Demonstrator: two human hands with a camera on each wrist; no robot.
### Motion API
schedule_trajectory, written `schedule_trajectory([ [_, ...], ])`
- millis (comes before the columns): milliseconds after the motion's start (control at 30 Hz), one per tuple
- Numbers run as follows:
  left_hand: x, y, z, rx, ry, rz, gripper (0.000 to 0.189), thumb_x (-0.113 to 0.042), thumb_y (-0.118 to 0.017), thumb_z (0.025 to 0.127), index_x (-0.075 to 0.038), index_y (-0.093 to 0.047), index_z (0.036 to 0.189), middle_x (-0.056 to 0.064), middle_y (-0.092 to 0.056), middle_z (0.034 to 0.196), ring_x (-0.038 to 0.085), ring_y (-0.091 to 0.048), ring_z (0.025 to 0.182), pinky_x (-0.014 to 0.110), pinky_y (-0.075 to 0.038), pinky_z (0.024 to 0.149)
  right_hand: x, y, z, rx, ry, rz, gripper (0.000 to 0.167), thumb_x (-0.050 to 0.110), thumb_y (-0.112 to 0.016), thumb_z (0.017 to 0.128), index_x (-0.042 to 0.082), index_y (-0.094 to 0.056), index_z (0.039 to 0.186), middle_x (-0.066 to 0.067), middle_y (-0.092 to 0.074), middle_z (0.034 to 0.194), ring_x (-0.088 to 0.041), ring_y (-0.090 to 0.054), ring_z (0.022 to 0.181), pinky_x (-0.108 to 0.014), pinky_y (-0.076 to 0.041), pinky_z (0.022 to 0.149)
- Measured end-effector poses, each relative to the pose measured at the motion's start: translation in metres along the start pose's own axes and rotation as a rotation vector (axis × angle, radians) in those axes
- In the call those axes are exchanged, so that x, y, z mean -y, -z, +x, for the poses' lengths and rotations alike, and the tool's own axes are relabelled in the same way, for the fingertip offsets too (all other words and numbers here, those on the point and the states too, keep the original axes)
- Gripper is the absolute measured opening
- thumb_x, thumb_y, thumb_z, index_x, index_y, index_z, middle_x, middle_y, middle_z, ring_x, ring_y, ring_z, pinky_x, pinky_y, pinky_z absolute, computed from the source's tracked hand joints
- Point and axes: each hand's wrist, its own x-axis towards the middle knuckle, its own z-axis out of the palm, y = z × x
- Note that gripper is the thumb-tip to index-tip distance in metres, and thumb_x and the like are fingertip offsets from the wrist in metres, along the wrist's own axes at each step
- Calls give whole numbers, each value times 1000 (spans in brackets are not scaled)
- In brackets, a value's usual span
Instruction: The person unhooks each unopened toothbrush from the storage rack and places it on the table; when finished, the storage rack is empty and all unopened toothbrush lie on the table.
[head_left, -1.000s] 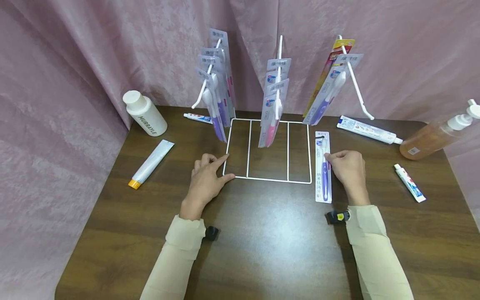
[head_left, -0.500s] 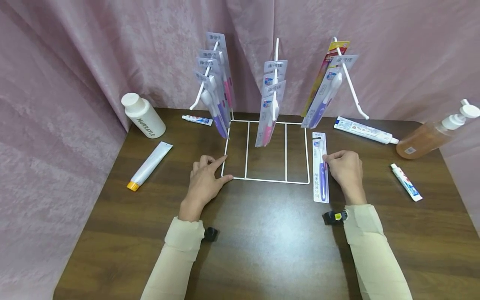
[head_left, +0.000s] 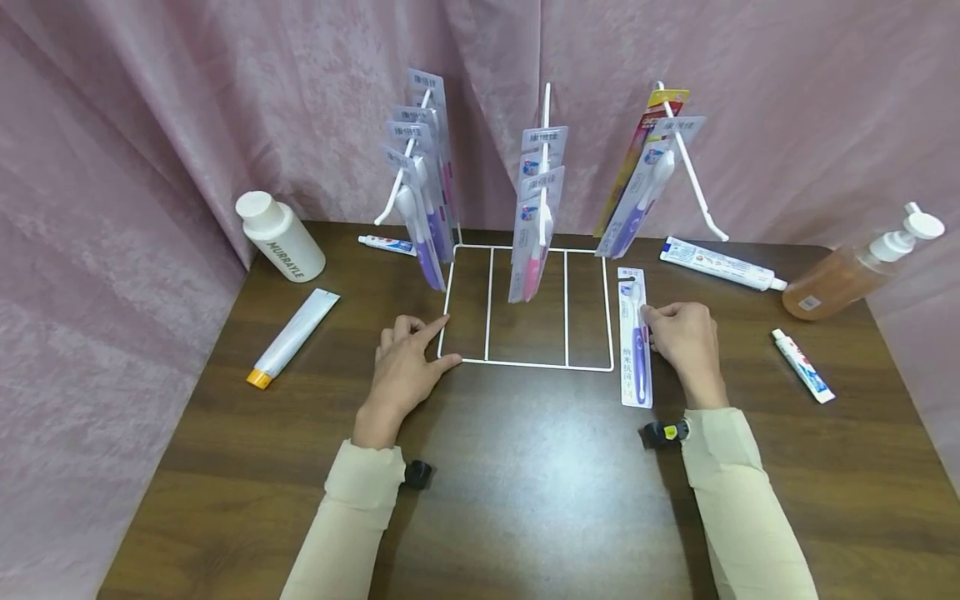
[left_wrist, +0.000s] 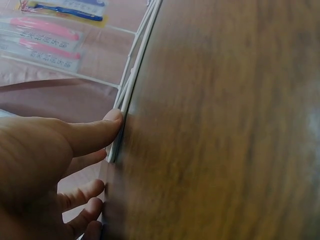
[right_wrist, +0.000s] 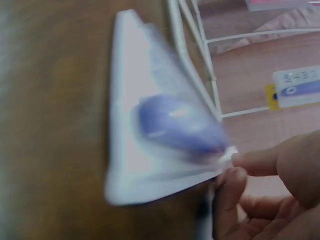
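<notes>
Beside the right edge of a white wire rack base (head_left: pixel 517 363) is a packaged purple toothbrush (head_left: pixel 638 350). My right hand (head_left: pixel 684 333) pinches the package's right edge between thumb and finger. In the right wrist view the purple handle (right_wrist: pixel 175 125) looks blurred inside its clear pack. At the rack's front left corner my left hand (head_left: pixel 405 360) touches the wire with thumb and forefinger spread. The left wrist view has the thumb (left_wrist: pixel 97 134) against the white wire, the other fingers beyond it. Packaged toothbrushes hang from three hooks: left (head_left: pixel 422 225), middle (head_left: pixel 534 242) and right (head_left: pixel 637 208).
To the left are a white bottle (head_left: pixel 288 246) and a tube with an orange cap (head_left: pixel 296 333). A small tube (head_left: pixel 387 245) lies behind the rack's left side. On the right stand a pump bottle (head_left: pixel 840 279), a large tube (head_left: pixel 720 265) and a small tube (head_left: pixel 802 367).
The head view has shifted a little, so the whole scene sits slightly further left and lower. Both hands keep their places, and the toothbrush package stays beside the rack.
</notes>
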Motion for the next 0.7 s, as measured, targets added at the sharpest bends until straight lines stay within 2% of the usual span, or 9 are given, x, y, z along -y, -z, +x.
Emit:
schedule_trajectory([
  [100, -4, 3, -2, 4, 11, 2, 72, -38, -85, 105, -24, -57, 170, 18, -52, 152, 42, -45, 132, 55, -41, 106, 14, 8, -2, -37, 25, -10, 56, 45, -61, 115, -4, -81, 129, -24, -84, 116, -41, -75, 108, -52, -55, 86],
  [133, -6, 5, -2, 9, 15, 7, 72, -37, -84, 105, -23, -57, 171, 18, -52, 153, 43, -45, 133, 55, -41, 108, 21, 11, -3, -65, 40, -1, 57, 47, -60, 115, -4, -80, 131, -26, -83, 123, -41, -73, 113, -52, -55, 89],
  [200, -8, 6, -2, 15, 20, 9, 73, -37, -84, 106, -24, -56, 171, 18, -51, 154, 43, -45, 133, 55, -42, 108, 35, 18, -4, -137, 91, 69, 54, 45, -62, 115, -1, -80, 134, -26, -82, 128, -34, -78, 108, -45, -57, 90],
  [267, -9, 6, -2, 17, 22, 5, 73, -37, -84, 106, -24, -56, 171, 18, -51, 154, 42, -45, 134, 55, -41, 108, 49, 24, -5, -207, 177, 233, 47, 38, -66, 114, 0, -79, 138, -19, -83, 120, -17, -79, 89, -30, -60, 80],
  [333, -8, 5, -2, 12, 19, 2, 73, -37, -84, 105, -24, -56, 171, 17, -52, 153, 42, -45, 133, 54, -41, 107, 63, 29, -5, -244, 292, 465, 39, 26, -71, 112, -1, -77, 140, -9, -80, 114, -4, -73, 73, -17, -56, 66],
  [400, -8, 6, -2, 14, 24, 1, 73, -37, -85, 105, -24, -56, 171, 17, -52, 153, 42, -45, 133, 53, -41, 107, 76, 32, -4, -247, 404, 704, 33, 12, -75, 108, 0, -78, 138, 0, -75, 113, 0, -69, 64, -14, -54, 57],
  [467, -5, 4, 0, 19, 25, -5, 74, -39, -85, 105, -25, -56, 171, 16, -52, 153, 42, -44, 133, 54, -41, 107, 88, 35, -4, -223, 485, 882, 30, 2, -75, 105, 2, -80, 135, 0, -76, 113, -3, -68, 64, -15, -53, 55],
  [533, -3, 4, 0, 17, 25, -17, 74, -40, -85, 104, -26, -57, 171, 16, -52, 152, 42, -44, 133, 55, -41, 108, 96, 36, -4, -206, 534, 985, 30, -2, -75, 103, 7, -82, 130, -2, -78, 114, -7, -68, 64, -16, -52, 53],
  [700, 0, 2, 2, 24, 29, -27, 74, -42, -86, 104, -28, -57, 171, 15, -52, 152, 41, -44, 132, 54, -41, 108, 104, 37, -2, -203, 574, 1065, 30, -8, -73, 102, 12, -85, 121, -1, -79, 108, -8, -66, 61, -16, -49, 51],
])
